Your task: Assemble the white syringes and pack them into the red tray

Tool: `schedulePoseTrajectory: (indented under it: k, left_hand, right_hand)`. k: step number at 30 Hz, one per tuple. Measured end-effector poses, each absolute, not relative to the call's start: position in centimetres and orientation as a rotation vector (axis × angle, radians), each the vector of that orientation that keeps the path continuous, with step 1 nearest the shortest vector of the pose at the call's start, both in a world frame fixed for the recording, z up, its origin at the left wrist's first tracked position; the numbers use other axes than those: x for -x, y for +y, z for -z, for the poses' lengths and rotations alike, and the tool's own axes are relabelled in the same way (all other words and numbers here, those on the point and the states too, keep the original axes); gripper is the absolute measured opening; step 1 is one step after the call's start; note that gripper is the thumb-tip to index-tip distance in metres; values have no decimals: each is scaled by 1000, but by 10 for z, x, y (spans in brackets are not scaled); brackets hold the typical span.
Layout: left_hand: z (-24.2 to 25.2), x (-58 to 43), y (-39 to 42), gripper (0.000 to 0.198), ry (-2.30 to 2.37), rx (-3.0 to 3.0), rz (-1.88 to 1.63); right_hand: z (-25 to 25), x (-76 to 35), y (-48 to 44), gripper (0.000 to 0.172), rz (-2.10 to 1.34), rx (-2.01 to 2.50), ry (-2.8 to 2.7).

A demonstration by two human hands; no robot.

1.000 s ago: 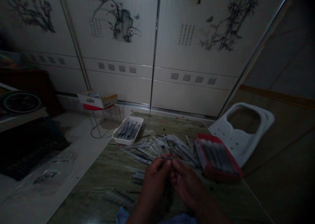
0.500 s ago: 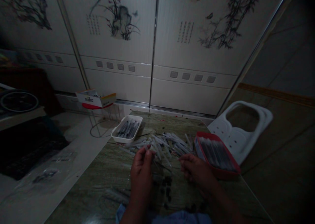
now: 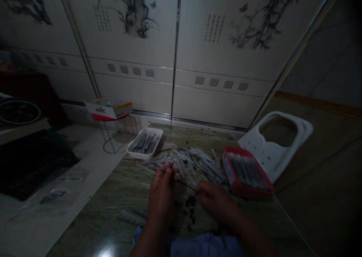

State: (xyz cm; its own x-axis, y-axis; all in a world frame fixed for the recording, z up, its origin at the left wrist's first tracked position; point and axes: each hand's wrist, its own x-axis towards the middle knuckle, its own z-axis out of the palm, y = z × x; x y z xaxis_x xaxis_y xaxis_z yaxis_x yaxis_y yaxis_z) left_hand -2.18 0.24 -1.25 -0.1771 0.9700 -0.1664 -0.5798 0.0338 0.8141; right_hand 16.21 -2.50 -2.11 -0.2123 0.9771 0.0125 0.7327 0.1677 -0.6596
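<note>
My left hand is closed, thumb and fingers pinching a slim pale pen barrel that shows only in part. From it a thin dark pen refill slants down to my right hand, whose curled fingers close on its other end. Dim light blurs the fingertips. Just beyond both hands lies a loose heap of clear pen barrels. Small black pieces, perhaps pen caps, are scattered on the table between my forearms.
A white tray with pens sits at the table's far left. On the right is a red box packed with pens, beside a white plastic chair. A carton rests on a red stool.
My right hand has moved left and closer to my left hand, and its fingers now meet the dark refill's end. The view has tilted slightly downward.
</note>
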Motion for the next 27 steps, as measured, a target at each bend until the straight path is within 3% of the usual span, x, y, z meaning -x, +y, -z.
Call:
schedulePoseTrajectory:
  k: [7,17,22,27]
  left_hand:
    - [9,22,1,34,854,-495,-1458]
    - [9,20,0,45,872,-543,-1438]
    - [6,17,-7,46,982,-757,-1340]
    - [10,11,-14,32,1040,-1261,-1268]
  right_hand:
    - [21,-158,-28,24,-681,1665,-2175]
    - [19,-156,-29,15,-724,1611,-2104]
    - [8,-157,-27,15,-840,1462,-1810]
    - [-10,-165,-29,33,-1081,1408,-1361]
